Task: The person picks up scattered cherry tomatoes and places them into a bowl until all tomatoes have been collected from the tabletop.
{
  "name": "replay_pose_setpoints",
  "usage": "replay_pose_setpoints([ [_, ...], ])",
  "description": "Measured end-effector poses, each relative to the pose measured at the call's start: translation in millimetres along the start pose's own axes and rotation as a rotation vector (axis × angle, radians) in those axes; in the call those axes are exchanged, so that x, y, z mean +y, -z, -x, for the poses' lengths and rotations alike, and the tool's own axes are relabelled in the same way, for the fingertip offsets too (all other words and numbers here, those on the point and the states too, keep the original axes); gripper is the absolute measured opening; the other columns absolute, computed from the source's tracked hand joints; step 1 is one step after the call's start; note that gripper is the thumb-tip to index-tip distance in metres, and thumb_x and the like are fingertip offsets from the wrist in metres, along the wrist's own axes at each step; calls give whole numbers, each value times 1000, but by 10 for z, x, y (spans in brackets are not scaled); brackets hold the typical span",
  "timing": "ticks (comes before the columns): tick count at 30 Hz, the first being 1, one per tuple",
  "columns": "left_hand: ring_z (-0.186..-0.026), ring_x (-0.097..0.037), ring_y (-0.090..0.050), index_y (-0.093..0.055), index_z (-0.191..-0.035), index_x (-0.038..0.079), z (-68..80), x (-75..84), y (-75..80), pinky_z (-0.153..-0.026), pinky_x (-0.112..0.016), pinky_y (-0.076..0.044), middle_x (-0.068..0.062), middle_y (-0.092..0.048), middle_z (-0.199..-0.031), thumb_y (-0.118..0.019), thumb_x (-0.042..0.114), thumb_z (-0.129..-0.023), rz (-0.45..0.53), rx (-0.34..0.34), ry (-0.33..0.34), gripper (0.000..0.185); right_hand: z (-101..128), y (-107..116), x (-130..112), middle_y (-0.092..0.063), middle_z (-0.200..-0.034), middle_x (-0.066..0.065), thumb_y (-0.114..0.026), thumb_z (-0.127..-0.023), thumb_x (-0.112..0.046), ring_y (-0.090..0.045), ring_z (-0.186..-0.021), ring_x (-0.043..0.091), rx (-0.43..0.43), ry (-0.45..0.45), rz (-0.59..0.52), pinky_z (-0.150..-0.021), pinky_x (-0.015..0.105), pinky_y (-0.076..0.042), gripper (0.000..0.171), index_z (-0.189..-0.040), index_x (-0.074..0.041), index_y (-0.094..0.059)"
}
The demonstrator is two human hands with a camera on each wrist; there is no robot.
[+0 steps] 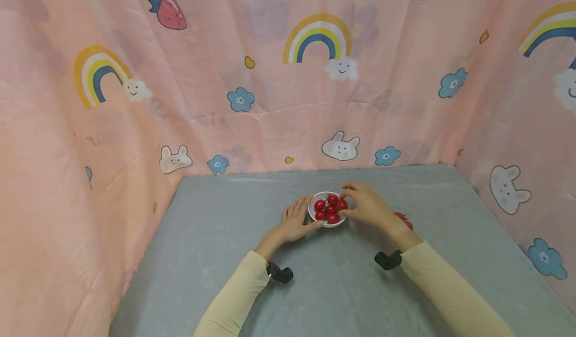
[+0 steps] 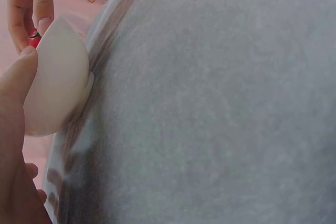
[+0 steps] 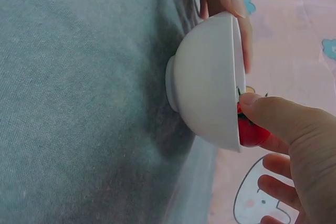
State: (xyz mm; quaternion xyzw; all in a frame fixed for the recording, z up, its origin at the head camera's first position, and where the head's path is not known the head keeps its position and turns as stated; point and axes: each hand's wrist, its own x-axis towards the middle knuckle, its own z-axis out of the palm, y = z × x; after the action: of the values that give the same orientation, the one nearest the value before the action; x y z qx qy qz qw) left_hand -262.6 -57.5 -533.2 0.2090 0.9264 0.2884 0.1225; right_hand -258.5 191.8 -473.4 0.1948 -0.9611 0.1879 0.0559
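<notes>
A small white bowl (image 1: 328, 225) with several red cherry tomatoes (image 1: 331, 209) inside stands on the grey cloth. My left hand (image 1: 294, 222) holds it from the left, thumb over the near rim and fingers along the outer side. At the right rim, my right hand (image 1: 366, 206) pinches a cherry tomato (image 3: 253, 132) between thumb and fingers. That tomato shows low inside the rim in the right wrist view, its green stem near the thumb. The left wrist view shows the bowl's smooth outer wall (image 2: 60, 82) beside the left thumb.
More cherry tomatoes (image 1: 408, 224) lie on the grey cloth (image 1: 216, 257) to the right, partly hidden behind the right forearm. A pink patterned curtain (image 1: 270, 127) hangs along the back and both sides. Each wrist wears a black camera mount (image 1: 388, 260).
</notes>
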Motion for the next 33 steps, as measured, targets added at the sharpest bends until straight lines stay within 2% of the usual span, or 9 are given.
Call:
replay_pose_setpoints([
  [21, -157, -30, -6, 1, -160, 32, -1, 3, 3, -122, -61, -4, -6, -7, -169, -47, 70, -92, -5, 2, -1, 91, 13, -27, 72, -58, -138, 19, -81, -81, -37, -49, -130, 42, 3, -9, 1, -110, 67, -32, 41, -110, -9, -72],
  [33, -157, -32, -6, -2, -161, 28, 11, 11, 13, -122, -62, -4, -8, -7, -169, -49, 69, -92, 18, 9, -15, 93, 131, 53, 340, -58, -136, 20, -77, -86, -30, -50, -129, 42, 51, 30, 6, -109, 64, -35, 33, -108, -6, -72],
])
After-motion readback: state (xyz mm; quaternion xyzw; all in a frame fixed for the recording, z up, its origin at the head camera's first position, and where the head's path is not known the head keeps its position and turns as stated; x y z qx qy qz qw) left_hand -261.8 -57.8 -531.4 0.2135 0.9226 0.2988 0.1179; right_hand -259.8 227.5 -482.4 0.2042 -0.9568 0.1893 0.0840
